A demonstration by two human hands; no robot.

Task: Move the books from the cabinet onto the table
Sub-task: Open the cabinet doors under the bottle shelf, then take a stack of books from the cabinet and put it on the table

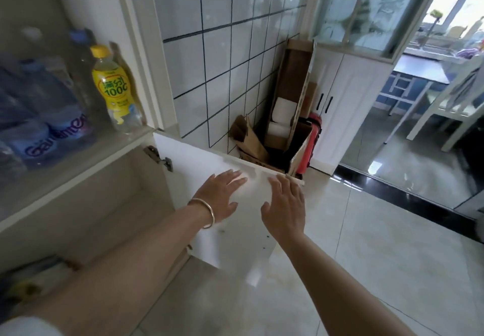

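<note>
The lower compartment of the white cabinet [110,204] stands open, its door [209,162] swung out to the right. My left hand [222,194], with a gold bangle on the wrist, lies flat on the inner face of the door, fingers spread. My right hand [286,210] is flat against the door near its outer edge, fingers apart. Neither hand holds anything. Blurred objects [34,275] lie at the bottom left inside the cabinet, partly hidden by my left arm; I cannot tell if they are books.
Behind the glass upper door stand a yellow-labelled bottle [112,89] and water bottles [52,126]. A cardboard box [277,136] with cardboard pieces and a red fire extinguisher [311,141] sit in the tiled corner. A white chair [450,99] and table [419,71] are beyond the glass doorway.
</note>
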